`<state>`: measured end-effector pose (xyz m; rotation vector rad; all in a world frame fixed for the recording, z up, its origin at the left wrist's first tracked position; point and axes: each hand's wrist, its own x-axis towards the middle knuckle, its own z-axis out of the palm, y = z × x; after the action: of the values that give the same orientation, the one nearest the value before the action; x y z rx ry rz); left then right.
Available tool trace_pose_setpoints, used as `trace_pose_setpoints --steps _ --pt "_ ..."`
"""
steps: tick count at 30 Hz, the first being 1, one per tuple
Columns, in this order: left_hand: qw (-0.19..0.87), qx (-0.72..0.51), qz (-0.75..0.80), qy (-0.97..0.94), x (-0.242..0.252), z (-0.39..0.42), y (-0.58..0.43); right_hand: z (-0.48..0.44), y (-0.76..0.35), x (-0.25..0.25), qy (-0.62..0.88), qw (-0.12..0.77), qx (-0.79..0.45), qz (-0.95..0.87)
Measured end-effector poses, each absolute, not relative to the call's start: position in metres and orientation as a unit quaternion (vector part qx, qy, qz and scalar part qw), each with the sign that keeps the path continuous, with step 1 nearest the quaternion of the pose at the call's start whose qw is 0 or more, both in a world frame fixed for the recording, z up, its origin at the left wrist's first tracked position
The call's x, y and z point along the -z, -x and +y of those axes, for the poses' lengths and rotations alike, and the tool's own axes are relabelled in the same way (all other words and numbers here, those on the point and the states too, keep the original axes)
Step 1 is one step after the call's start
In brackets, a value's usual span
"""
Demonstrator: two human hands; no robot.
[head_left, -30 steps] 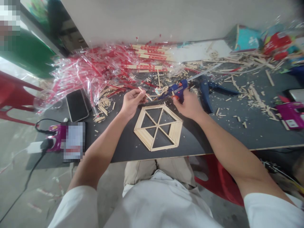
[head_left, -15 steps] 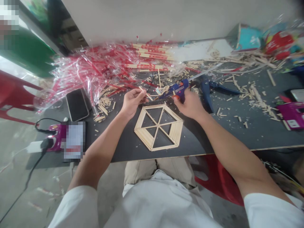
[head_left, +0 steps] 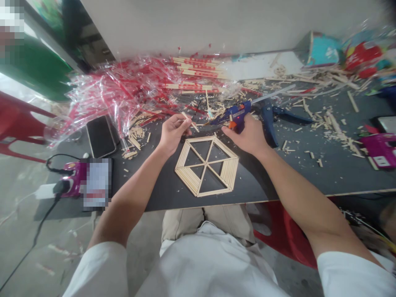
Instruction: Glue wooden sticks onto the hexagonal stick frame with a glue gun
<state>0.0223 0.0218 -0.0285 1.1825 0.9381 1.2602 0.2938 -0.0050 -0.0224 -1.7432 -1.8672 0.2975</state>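
Pinched between the fingertips of my left hand (head_left: 174, 133) is a short wooden stick (head_left: 194, 126), tilted over the far side of the table. My right hand (head_left: 250, 134) is wrapped round the handle of a blue hot glue gun (head_left: 238, 112) with an orange trigger; a clear glue stick (head_left: 272, 94) juts from its back. The gun's nozzle points left, close to the stick; whether the two touch I cannot tell. Between my forearms a hexagon frame (head_left: 198, 188) of glued wooden sticks lies flat, with spokes meeting in the middle and several sticks layered along some sides.
Red-and-clear plastic wrappers (head_left: 123, 88) heap at the back left, beside wrapped chopsticks (head_left: 199, 68). Blue-handled cutters (head_left: 270, 123) lie right of the gun among wood scraps. A dark phone (head_left: 100, 136) and a purple power strip (head_left: 72, 179) with cables sit at left.
My right hand has shifted the glue gun slightly to the right and back, its nozzle drawing away along the stick. My left hand and the hexagon frame stay nearly where they were.
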Motion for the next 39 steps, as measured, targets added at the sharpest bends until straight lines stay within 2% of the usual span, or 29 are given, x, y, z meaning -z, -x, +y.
trace_pose_setpoints --steps 3,8,14,18,39 --pt "0.459 -0.522 0.432 -0.574 0.026 0.017 -0.024 -0.007 -0.294 0.021 0.658 0.289 -0.128 -0.683" --pt "0.215 -0.434 0.438 -0.757 0.018 0.006 -0.019 -0.007 -0.296 0.02 0.658 0.323 -0.102 -0.672" --pt "0.116 -0.373 0.409 -0.825 0.019 -0.001 -0.017 -0.005 -0.3 0.017 0.66 0.295 -0.074 -0.687" --pt "0.09 -0.381 0.41 -0.824 0.02 0.0 -0.017 -0.004 -0.3 0.019 0.663 0.276 -0.076 -0.692" --pt "0.115 -0.37 0.411 -0.825 0.017 -0.002 -0.017 -0.005 -0.3 0.018 0.649 0.286 -0.099 -0.698"
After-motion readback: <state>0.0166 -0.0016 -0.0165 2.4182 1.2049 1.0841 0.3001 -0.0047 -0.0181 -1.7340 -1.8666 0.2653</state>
